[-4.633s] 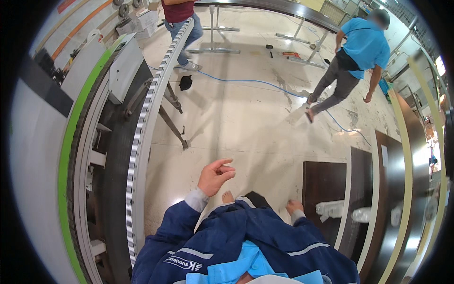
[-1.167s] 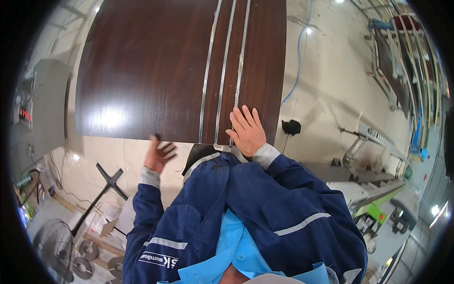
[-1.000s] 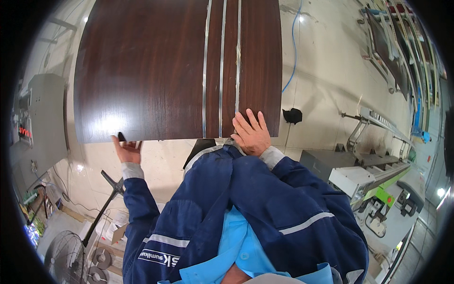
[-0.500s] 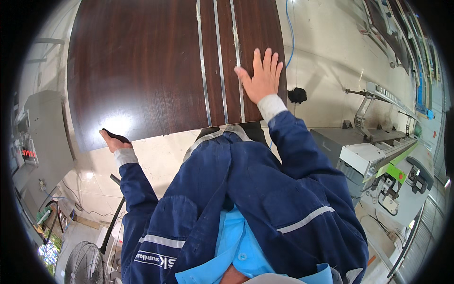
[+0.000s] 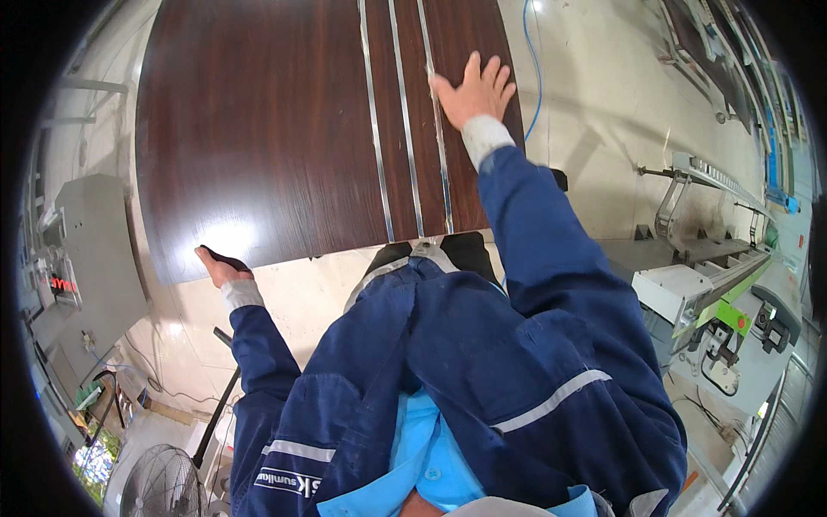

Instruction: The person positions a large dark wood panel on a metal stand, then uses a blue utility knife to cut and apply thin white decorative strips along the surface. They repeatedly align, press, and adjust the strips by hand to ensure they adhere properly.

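Observation:
A large dark brown wood-grain panel lies in front of me, with several pale metal strips running lengthwise along its right part. My right hand rests on its upper face near the right edge, fingers spread, thumb by the rightmost strip. At the panel's near left corner, my left hand grips the edge. Its thumb side shows at the rim while the other fingers are mostly hidden. Something black runs along that hand; I cannot tell what it is.
Grey machinery stands at the left. A machine with a white box and a rail sits at the right. A blue hose trails on the floor beyond the panel's right edge. A fan stands at lower left.
My right hand has slid away from me along the panel, fingers still spread. My left hand keeps its place at the corner; the whole view has shifted slightly.

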{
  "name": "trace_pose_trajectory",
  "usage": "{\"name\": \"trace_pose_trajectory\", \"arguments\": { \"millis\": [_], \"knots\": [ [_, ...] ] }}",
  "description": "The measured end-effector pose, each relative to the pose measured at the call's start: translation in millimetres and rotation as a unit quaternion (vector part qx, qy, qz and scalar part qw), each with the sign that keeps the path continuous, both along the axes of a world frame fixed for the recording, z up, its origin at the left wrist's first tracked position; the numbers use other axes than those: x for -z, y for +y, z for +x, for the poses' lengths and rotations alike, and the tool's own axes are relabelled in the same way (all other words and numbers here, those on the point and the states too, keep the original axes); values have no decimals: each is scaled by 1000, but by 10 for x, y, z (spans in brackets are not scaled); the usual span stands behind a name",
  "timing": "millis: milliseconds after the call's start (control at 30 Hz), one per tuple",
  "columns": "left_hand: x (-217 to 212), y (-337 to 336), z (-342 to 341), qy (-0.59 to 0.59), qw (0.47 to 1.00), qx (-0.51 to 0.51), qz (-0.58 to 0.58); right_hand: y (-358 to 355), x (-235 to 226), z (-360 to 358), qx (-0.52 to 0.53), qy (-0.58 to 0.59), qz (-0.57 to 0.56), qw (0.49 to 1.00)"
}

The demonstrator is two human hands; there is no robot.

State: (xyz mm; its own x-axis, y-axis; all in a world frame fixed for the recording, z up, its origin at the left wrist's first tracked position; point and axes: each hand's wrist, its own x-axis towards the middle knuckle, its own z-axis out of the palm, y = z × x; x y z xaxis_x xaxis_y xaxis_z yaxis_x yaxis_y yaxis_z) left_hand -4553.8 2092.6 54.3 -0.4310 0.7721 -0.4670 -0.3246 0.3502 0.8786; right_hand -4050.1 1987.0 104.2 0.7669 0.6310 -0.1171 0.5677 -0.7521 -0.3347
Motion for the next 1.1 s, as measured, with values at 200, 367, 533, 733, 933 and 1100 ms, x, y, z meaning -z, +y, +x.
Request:
{"name": "trace_pose_trajectory", "arguments": {
  "millis": [200,367,533,733,933,1100],
  "knots": [
    [130,46,-129,-56,998,3,31,-1476,-259,-259,-65,23,-7,998],
    [23,88,-336,-155,988,-10,20,-2707,217,-332,343,256,191,883],
    [-35,240,-409,-135,990,-37,12,-2555,400,-564,493,652,449,363],
    [82,307,-493,-128,991,-31,3,-2109,295,-554,481,596,465,443],
    [-6,139,-357,-134,991,-18,6,-2259,252,-186,503,605,453,420],
    [-212,-205,48,-139,990,-15,22,-2376,-140,351,501,603,451,426]
  ]
}}
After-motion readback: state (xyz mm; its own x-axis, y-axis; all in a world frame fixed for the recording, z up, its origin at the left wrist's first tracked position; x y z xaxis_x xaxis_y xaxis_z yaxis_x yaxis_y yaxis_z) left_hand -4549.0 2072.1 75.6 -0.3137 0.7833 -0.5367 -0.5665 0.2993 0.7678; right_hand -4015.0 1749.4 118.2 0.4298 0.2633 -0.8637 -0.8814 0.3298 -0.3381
